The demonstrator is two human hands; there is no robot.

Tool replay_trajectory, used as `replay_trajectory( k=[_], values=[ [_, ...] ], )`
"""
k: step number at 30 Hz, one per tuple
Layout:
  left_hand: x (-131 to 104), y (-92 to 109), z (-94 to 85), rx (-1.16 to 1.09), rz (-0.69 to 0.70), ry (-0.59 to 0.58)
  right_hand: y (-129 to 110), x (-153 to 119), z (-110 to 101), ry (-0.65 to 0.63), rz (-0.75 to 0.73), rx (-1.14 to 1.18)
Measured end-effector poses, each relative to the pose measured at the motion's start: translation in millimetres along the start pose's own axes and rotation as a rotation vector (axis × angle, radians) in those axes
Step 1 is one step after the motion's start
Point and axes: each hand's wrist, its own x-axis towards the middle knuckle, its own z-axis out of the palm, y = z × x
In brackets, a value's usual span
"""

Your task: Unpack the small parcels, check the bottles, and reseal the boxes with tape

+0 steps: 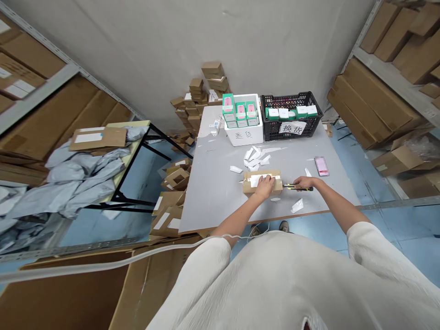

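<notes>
A small brown cardboard box [246, 187] with a white label on top lies near the front of the grey table. My left hand [264, 187] grips it from above, fingers bent over its top and covering part of the label. In my right hand [303, 183] is a yellow-and-black utility knife [290, 186], its front end at the box's right side. Whether the blade is inside the cardboard I cannot tell. Torn white paper scraps [255, 156] lie behind the box, and a crumpled clear-white piece [297, 205] is in front of my right hand.
On the table [209, 183] stand a white bin [243, 136] with green-and-pink boxes, a black crate [311, 128] and a pink packet [321, 166]. Cartons [168, 215] pile up left of it. A white cable [137, 256] crosses by my left arm. Shelves flank both sides.
</notes>
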Motion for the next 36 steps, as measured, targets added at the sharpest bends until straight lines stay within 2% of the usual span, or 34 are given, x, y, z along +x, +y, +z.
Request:
replay_trajectory(
  k=[2,6,11,16,22,28,32,36],
  values=[
    [0.3,-1.8,-0.3,-0.013,0.007,-0.002,5.6,-5.9,4.0,0.018,0.007,0.025],
    [1.2,-7.1,-0.3,-0.069,0.022,0.014,17.8,-11.5,7.9,0.142,-0.046,0.148],
    [11.6,-14.7,-6.2,-0.149,-0.112,0.112,20.4,-12.2,9.7,0.306,-0.069,0.257],
    [19.8,-24.3,-10.8,-0.121,-0.193,0.151,7.8,-16.2,20.3,0.398,-0.170,0.116],
    [22.2,-31.3,-11.3,-0.065,-0.126,0.126,-2.4,-23.7,33.5,0.457,-0.239,-0.221],
    [27.6,-35.7,-15.2,-0.024,-0.054,0.046,6.2,-22.9,35.2,0.489,-0.250,-0.295],
    [29.3,-36.8,-4.5,-0.002,-0.032,0.067,12.8,-20.9,38.1,0.501,-0.257,-0.292],
    [28.6,-38.0,11.3,0.036,-0.032,0.093,11.7,-17.0,52.1,0.582,-0.231,-0.269]
  ],
)
